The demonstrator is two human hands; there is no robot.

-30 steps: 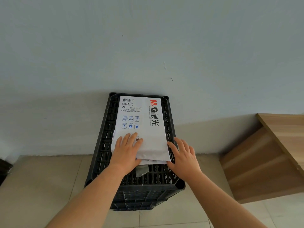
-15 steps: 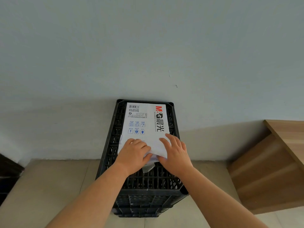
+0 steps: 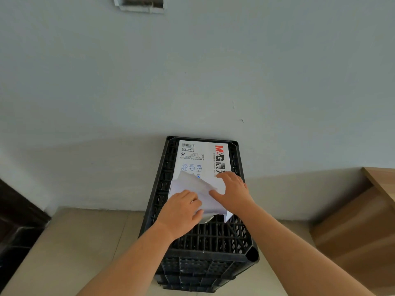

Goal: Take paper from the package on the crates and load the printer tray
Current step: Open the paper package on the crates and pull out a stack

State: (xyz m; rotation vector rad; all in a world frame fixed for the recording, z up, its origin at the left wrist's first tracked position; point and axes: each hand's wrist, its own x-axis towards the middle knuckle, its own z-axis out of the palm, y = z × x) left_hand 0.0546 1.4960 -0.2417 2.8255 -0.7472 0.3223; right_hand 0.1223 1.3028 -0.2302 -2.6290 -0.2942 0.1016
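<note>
Head view: one paper package (image 3: 203, 159) lies flat on top of the black crates (image 3: 205, 238), stacked against the wall. Your left hand (image 3: 181, 212) pinches the torn wrapper flap (image 3: 192, 184) at the near end, folding it back. Your right hand (image 3: 233, 193) rests open, palm down, pinning the package; it grips nothing. The wrapper is thin and tears easily; the ream looks heavy, its sheets slippery. Take a stack by its near edge. Printer tray not in sight.
</note>
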